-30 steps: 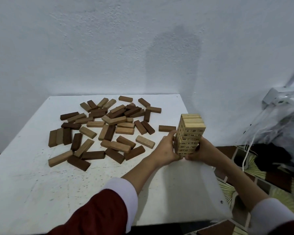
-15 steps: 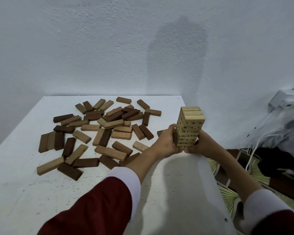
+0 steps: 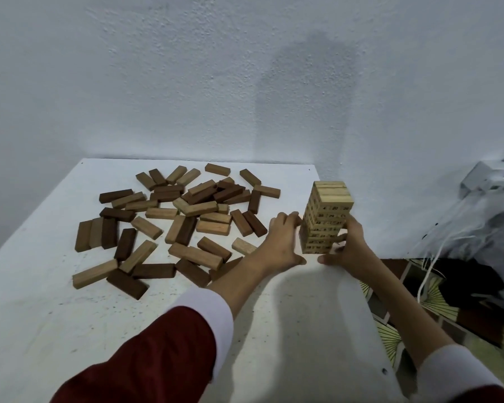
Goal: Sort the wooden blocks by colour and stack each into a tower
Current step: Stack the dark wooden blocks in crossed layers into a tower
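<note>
A tower of pale numbered blocks (image 3: 330, 199) stands upright at the right edge of the white table (image 3: 56, 330). My left hand (image 3: 282, 242) presses its fingers against the tower's lower left side, thumb spread toward the table. On the lower right side, my right hand (image 3: 348, 245) is wrapped around the tower and hides part of its base. Left of the tower, several loose mid-brown and dark brown blocks (image 3: 186, 216) lie scattered flat across the table's far half.
The table's right edge runs just past the tower, with patterned floor (image 3: 390, 338) below. A clear plastic bag with white cords (image 3: 477, 228) sits to the right. A white wall (image 3: 245, 82) backs the table.
Both hands stay at the tower's base. My left thumb has spread away from it slightly. The view has shifted a little; the loose blocks have not moved.
</note>
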